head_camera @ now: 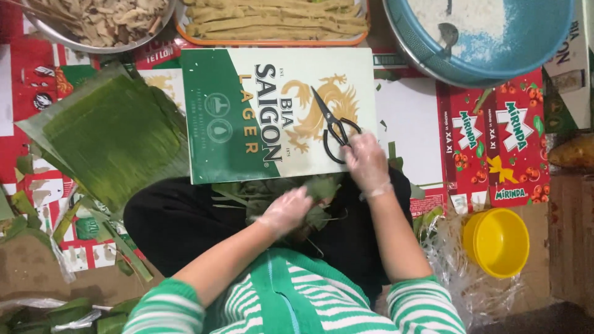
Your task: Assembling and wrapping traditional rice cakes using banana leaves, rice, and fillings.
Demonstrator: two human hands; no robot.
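Sleeves: green-and-white striped sleeves (185,306) at the near edge of the view, both forearms bare beyond them.
Lap: dark trousers (179,222) with a heap of leaf scraps (272,192) lying on them, just below the near edge of the board.
Left hand: the left hand (286,210), in a thin clear glove, rests on the leaf scraps with its fingers curled down into them; whether it grips any is too blurred to tell.
Right hand: the right hand (367,162), also gloved, lies at the near right corner of the board, fingers loosely spread and touching the handle loops of the scissors; it is not closed around them.
Scissors: black scissors (333,127) lie flat on the board near its right edge, blades pointing away from the person, handles under the right fingertips.
Board: a green-and-white printed cardboard panel (247,111) serves as the worktop across the knees.
Leaf stack: broad green leaves (114,136) lie piled just beside the board's left edge, on flattened red cartons (489,148) that cover the floor.
Yellow bowl: a small yellow plastic bowl (497,242) stands on the floor to the right, next to crumpled clear plastic (458,278).
Far row: beyond the board's far edge, a metal bowl of pale shredded food (99,21) at left, a tray of long yellowish strips (272,21) in the middle, a blue basin of white grains (482,37) at right.
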